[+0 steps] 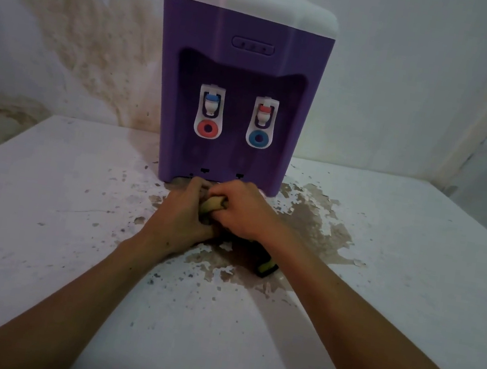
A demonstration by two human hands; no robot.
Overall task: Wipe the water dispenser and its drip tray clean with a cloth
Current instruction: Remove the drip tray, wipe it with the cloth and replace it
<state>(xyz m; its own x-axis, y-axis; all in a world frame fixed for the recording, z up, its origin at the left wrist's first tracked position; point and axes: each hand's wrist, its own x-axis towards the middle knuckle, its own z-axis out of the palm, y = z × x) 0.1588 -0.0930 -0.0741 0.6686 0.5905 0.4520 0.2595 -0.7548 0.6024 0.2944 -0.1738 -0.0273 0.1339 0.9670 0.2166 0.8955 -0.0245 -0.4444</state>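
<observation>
Both my hands, left hand (187, 207) and right hand (239, 212), grip the soft, limp yellow-and-dark cloth (213, 205), bunched on the flaking white table (42, 200) just before the purple plastic water dispenser (235, 87), probably best held wadded.

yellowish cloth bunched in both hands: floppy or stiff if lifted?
Probably floppy: the yellowish cloth is crumpled between the left hand and right hand, with a dark-edged end trailing limp on the peeling white table. Likely light. Dampness: cannot tell.

I can read no text, brand or number anywhere. The water dispenser (238, 88) carries only a small panel with three tiny marks, too blurred for me to make out.
</observation>
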